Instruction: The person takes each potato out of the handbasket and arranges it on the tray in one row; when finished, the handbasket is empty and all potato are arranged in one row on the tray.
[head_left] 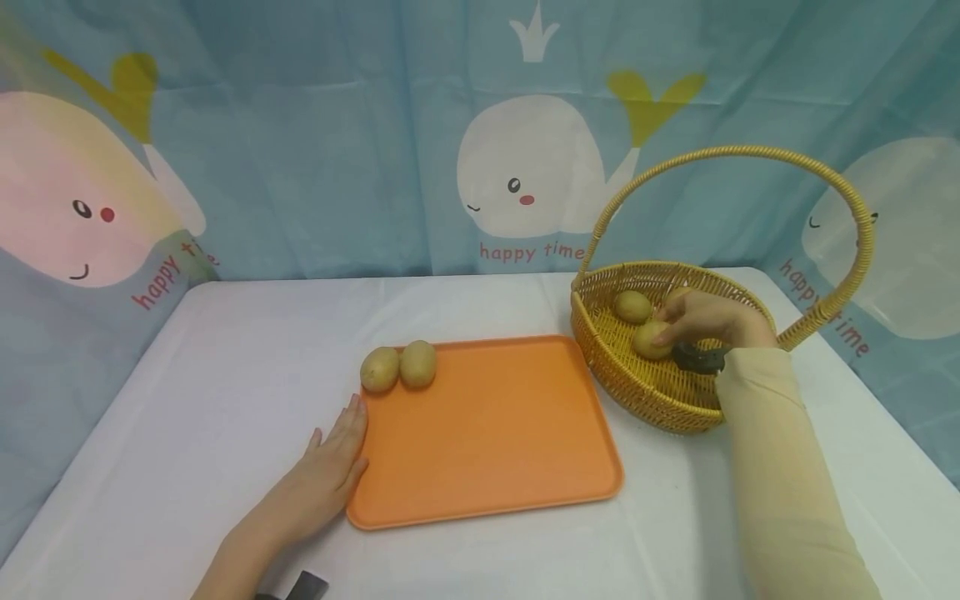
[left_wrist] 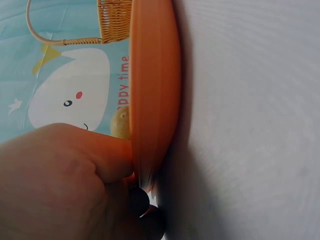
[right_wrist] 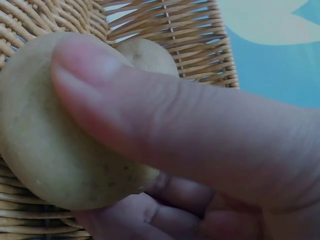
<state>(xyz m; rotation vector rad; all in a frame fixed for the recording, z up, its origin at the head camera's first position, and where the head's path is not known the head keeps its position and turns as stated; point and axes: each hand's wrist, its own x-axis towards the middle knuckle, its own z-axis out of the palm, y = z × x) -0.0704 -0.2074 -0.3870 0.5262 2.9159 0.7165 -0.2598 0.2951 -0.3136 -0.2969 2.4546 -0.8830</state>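
Note:
Inside the wicker basket [head_left: 622,367], my right hand [head_left: 712,318] pinches a potato [head_left: 649,342], thumb across its skin and fingers on the far side. In the right wrist view the held potato [right_wrist: 55,135] fills the left half, with the thumb in front. Another potato [head_left: 633,307] lies beside it, and a further one [head_left: 678,293] is partly covered by the hand. My left hand [head_left: 318,483] rests along the left edge of the orange tray [head_left: 487,433], fingers straight. Two potatoes [head_left: 417,364] sit side by side at the tray's back left corner.
The basket's tall hoop handle [head_left: 750,152] arches above the right hand and forearm. A white cloth [head_left: 202,417] covers the table. Behind it hangs a blue curtain [head_left: 322,167] printed with whales. A dark strap piece [head_left: 307,586] shows by the left wrist.

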